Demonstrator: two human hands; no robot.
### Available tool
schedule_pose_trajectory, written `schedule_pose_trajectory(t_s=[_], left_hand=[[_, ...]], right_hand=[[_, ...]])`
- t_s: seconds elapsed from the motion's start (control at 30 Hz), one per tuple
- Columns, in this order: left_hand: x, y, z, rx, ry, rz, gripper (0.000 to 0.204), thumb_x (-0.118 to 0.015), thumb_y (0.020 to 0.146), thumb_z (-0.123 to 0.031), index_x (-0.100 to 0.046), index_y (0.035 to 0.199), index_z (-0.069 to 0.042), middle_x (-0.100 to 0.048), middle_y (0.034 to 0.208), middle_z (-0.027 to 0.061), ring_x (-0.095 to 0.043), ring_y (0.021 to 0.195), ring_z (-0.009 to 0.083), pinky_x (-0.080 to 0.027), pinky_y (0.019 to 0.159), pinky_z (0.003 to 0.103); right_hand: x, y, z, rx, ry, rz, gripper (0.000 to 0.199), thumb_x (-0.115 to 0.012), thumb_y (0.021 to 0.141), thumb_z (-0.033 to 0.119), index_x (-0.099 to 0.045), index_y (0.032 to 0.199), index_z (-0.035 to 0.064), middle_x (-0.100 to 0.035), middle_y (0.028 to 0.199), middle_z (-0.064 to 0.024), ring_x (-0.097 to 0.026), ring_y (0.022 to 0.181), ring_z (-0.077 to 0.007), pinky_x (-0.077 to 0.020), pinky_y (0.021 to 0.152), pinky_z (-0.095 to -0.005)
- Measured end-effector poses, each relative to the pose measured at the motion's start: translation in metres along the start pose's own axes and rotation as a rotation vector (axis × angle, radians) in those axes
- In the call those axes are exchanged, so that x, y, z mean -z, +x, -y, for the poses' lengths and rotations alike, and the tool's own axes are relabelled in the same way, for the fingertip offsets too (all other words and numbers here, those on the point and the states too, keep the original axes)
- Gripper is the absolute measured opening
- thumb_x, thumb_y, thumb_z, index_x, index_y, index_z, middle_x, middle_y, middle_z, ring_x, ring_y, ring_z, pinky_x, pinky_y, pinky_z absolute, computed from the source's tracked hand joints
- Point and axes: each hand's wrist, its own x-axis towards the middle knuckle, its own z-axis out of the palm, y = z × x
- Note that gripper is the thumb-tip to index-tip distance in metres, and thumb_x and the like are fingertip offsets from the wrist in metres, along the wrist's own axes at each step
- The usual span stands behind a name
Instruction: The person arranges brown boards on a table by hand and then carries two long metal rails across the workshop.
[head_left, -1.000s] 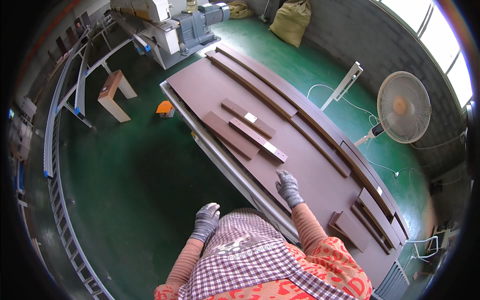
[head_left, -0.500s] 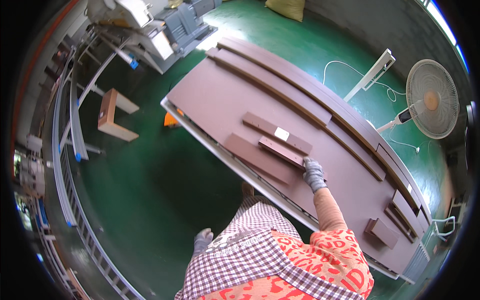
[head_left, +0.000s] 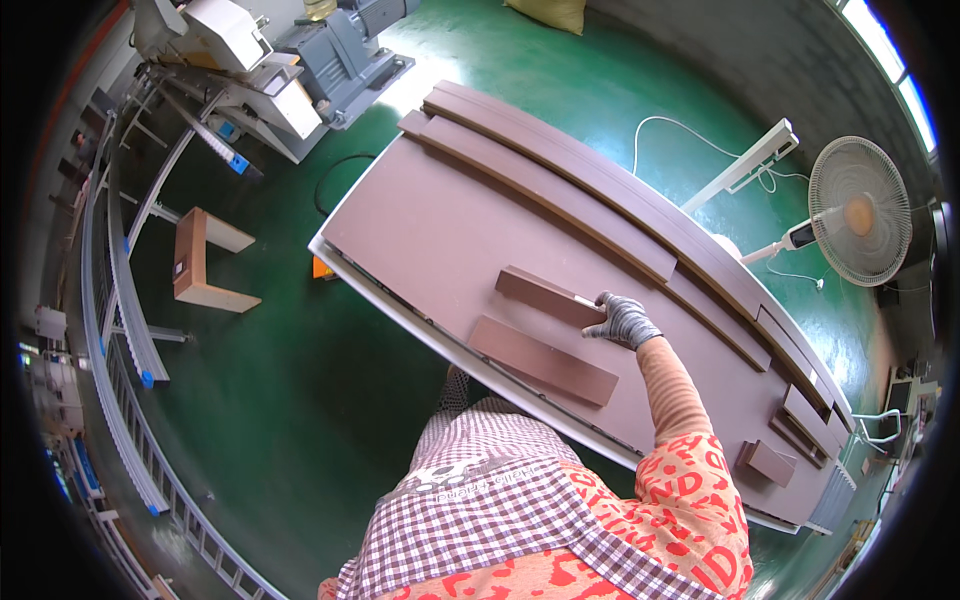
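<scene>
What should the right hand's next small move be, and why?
Probably firm the grip of the grey-gloved right hand on the narrow, brown, wood-look board: the hand overlaps only its right end, and this view cannot show whether the hold is secure.

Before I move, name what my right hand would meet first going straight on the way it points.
Your right hand would first meet the short brown strip whose end is right at it; how firmly they already touch is hard to judge.
</scene>
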Motion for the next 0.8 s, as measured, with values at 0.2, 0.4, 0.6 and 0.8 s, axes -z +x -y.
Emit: schedule_pose_trajectory(t_s=[0.2,0.4,0.6,0.8], left_hand=[[0.033,0.075,-0.075,-0.197,0.009,-0.008,0.030,-0.066,0.095,-0.022,-0.065,0.122,-0.008,-0.066,0.088,0.0030,-0.059,0.073,0.0127,-0.054,0.069,0.030],[0.055,0.097,-0.134,-0.398,-0.221,0.068,0.025,-0.068,0.092,-0.030,-0.067,0.107,-0.010,-0.062,0.077,0.0003,-0.052,0.061,0.0102,-0.047,0.054,0.028],[0.062,0.180,-0.141,-0.317,0.406,0.024,0.040,-0.063,0.092,-0.042,-0.071,0.110,-0.007,-0.073,0.106,0.0118,-0.067,0.101,0.0255,-0.051,0.092,0.036],[0.066,0.163,-0.113,-0.288,0.561,0.082,0.047,-0.062,0.092,-0.044,-0.067,0.123,-0.008,-0.070,0.118,0.0141,-0.065,0.114,0.0265,-0.048,0.100,0.036]], right_hand=[[-0.017,0.036,-0.017,-0.062,0.042,0.023,0.085,-0.086,0.058,0.065,-0.065,0.118,0.0082,-0.071,0.108,-0.0174,-0.066,0.108,-0.0341,-0.0510,0.092,-0.0404],[-0.037,0.062,-0.030,-0.157,-0.016,-0.221,0.059,-0.080,0.070,0.057,-0.067,0.097,0.0062,-0.069,0.100,-0.0219,-0.065,0.094,-0.0398,-0.0527,0.081,-0.0470],[-0.070,0.058,-0.025,0.000,0.084,-0.340,0.071,-0.076,0.077,0.045,-0.056,0.135,0.0098,-0.062,0.123,-0.0232,-0.060,0.112,-0.0415,-0.0512,0.094,-0.0464],[-0.072,0.061,0.024,-0.182,-0.192,-0.188,0.099,-0.092,0.051,0.053,-0.054,0.133,0.0125,-0.056,0.133,-0.0156,-0.050,0.128,-0.0331,-0.0387,0.109,-0.0490]])
